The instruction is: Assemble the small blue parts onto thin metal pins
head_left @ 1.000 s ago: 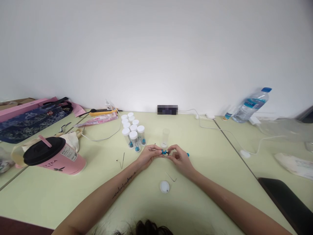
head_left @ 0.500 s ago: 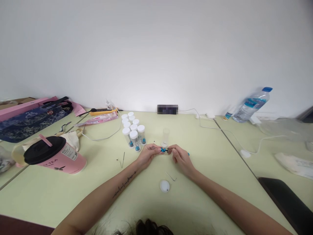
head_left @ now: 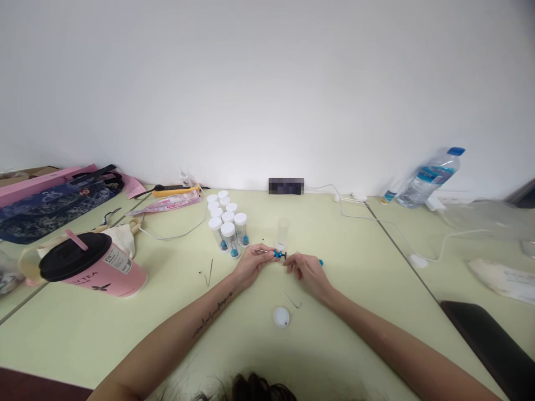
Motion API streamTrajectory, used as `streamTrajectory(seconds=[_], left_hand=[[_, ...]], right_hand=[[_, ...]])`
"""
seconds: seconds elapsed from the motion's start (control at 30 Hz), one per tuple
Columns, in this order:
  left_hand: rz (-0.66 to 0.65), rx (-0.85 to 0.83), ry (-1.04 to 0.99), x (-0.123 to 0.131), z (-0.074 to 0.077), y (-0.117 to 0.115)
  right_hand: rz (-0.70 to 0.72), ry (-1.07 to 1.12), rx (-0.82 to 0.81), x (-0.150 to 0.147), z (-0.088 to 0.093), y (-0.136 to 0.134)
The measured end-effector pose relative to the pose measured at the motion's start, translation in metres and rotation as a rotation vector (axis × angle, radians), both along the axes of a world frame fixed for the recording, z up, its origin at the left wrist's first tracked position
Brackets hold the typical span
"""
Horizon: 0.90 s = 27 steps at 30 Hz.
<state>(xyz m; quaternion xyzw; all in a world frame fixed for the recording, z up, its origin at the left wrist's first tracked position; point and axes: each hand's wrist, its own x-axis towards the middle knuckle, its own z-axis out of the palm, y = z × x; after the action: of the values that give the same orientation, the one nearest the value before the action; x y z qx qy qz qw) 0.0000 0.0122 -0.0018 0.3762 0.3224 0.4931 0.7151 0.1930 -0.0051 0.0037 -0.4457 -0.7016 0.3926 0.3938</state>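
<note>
Between the thumb and fingers of my left hand (head_left: 249, 264) is a small blue metal part (head_left: 277, 254). A dark screw-like end sticks out of it to the right, and a thin metal rod runs back over the fingers. My right hand (head_left: 310, 273) is just right of that dark end, fingers bent and a little apart, with nothing visible in them. Another blue piece (head_left: 321, 262) shows partly behind the right hand. Beyond the hands stands a clear uncapped vial (head_left: 283, 229). Nearer me lie a white lid (head_left: 281, 317) and a bent metal pin (head_left: 291, 301).
Several white-capped vials (head_left: 228, 229) with blue parts inside stand left of centre. A bent hex key (head_left: 210, 272) lies left of my left hand. Farther left is a pink cup (head_left: 112, 273). A water bottle (head_left: 430, 178) and a black phone-like slab (head_left: 485, 340) are right.
My right fingers have drawn slightly away from the dark end of the blue part and opened a little. My left hand keeps its hold, almost in place.
</note>
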Motion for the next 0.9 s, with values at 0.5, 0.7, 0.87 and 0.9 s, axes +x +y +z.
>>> streamTrajectory(seconds=[0.5,0.7,0.87,0.9], left_hand=[[-0.078,0.046,0.046,0.0006,0.0018,-0.0027],[-0.078,0.043,0.054,0.0005,0.0024,-0.0027],[-0.061,0.037,0.056,0.0008,0.0008,-0.0015],[-0.057,0.036,0.056,0.0011,0.0007,-0.0015]], right_hand=[[0.021,-0.097,0.016,-0.0023,0.0028,-0.001],[-0.009,-0.102,0.022,-0.003,0.0029,-0.0021],[0.016,-0.116,0.008,-0.0026,0.003,-0.0017],[0.03,-0.122,0.006,-0.0024,0.0034,-0.0014]])
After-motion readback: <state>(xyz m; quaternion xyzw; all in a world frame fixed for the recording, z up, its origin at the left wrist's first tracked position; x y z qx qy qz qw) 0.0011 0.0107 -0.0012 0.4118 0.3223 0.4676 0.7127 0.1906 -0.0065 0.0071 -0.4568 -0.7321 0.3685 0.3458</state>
